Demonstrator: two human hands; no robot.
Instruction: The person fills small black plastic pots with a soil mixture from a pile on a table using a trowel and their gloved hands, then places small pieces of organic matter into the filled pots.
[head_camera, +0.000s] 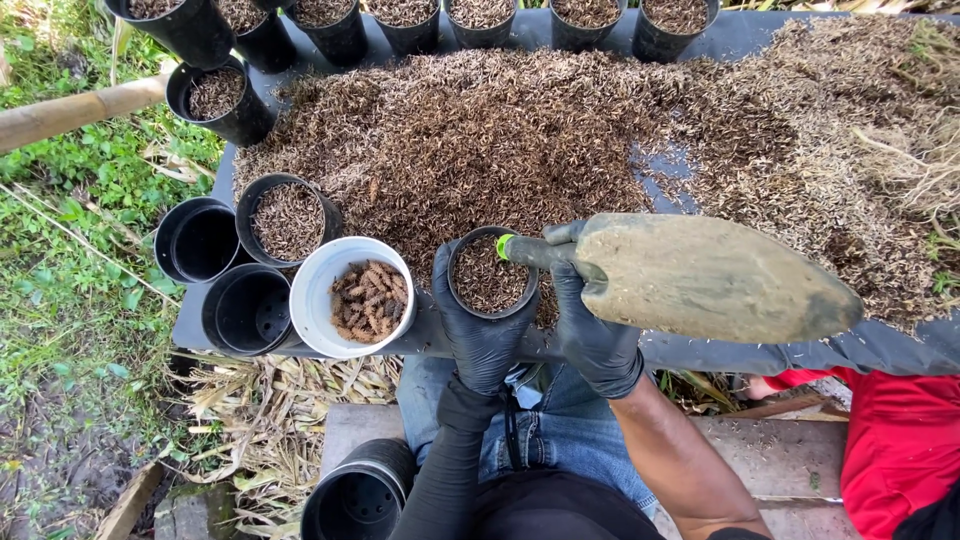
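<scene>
Gripping a small black pot (489, 273) with your left hand (478, 335), you had its gloved fingers (445, 290) curled round the near and left side of the rim, closed firmly on it. The pot stood upright at the near edge of the bench (900, 350), filled almost to the top with brown husk mix. Your right hand (592, 335), also in a black glove, was wrapped tight round the handle of a trowel (700, 277), its fingers closed fully on the grip just beside the pot's right rim. The trowel's broad, dirt-coated blade pointed off to the right, held roughly level above the bench, with a small green tip of the handle showing right at the pot's edge.

Just left of the pot sat a white bucket (320, 290) tilted toward you, holding a small pile of brown ribbed pellets (370, 302). Beside that lay two empty black pots (225, 270) on their sides, and behind them another pot (288, 220) already filled. A big heap of husk mix (500, 140) covered the black sheet on the bench, and a row of filled pots (440, 20) lined the far edge. One more empty pot (360, 495) lay near your left knee, beside a wooden plank (790, 455). Grass (70, 200) showed at the left, and a red sleeve (900, 440) of another person sat at the lower right.
</scene>
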